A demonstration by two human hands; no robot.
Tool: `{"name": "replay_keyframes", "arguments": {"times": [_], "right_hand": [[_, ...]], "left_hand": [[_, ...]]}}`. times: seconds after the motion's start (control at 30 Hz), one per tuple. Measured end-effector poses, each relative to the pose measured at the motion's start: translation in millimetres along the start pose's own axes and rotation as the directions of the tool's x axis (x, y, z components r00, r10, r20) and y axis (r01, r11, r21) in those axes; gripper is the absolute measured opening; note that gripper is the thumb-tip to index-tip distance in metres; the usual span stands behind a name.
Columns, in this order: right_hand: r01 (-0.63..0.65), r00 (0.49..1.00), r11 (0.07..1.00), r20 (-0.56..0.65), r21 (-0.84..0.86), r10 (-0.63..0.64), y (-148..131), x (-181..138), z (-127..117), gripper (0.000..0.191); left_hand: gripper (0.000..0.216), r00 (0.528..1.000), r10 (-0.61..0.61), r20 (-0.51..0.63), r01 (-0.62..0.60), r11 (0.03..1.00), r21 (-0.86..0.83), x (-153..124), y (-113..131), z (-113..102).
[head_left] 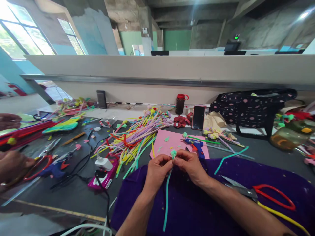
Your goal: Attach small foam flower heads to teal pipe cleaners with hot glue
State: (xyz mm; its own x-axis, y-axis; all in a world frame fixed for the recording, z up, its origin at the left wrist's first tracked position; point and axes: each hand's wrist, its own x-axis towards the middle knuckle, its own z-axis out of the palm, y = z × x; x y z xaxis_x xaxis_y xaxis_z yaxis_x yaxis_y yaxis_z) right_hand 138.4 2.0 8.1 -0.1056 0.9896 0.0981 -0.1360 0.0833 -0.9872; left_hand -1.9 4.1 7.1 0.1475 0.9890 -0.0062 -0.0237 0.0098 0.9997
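Both of my hands meet over the purple cloth [147,196]. Between the fingertips of my left hand [158,172] and my right hand [191,166] is a mint-green pipe cleaner flower [173,153], its small fluffy head uppermost. The flower's stem [167,200] hangs down below my left hand. Both hands are closed in a pinch. Just beyond them lies a pink sheet [163,139] with green scraps and a blue glue gun [194,143]. Red-handled scissors [270,193] rest on the cloth at the right, and a bent mint pipe cleaner [228,159] is closer by.
A pile of coloured pipe cleaners [137,137] covers the middle left, near a magenta power strip [104,177]. A phone [198,117], red-lidded bottle [180,104] and dark bag [246,108] stand behind. At the left, another person's hand [14,164] is by red-handled scissors [40,167].
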Motion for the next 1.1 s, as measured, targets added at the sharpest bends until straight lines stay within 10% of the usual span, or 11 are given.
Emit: {"name": "replay_keyframes", "arguments": {"times": [1.1], "right_hand": [[-0.029,0.998,0.999,-0.062,0.022,0.030,7,1,2,0.015]], "left_hand": [[0.018,0.981,0.180,-0.066,-0.132,0.886,0.444,-1,6,4]]}}
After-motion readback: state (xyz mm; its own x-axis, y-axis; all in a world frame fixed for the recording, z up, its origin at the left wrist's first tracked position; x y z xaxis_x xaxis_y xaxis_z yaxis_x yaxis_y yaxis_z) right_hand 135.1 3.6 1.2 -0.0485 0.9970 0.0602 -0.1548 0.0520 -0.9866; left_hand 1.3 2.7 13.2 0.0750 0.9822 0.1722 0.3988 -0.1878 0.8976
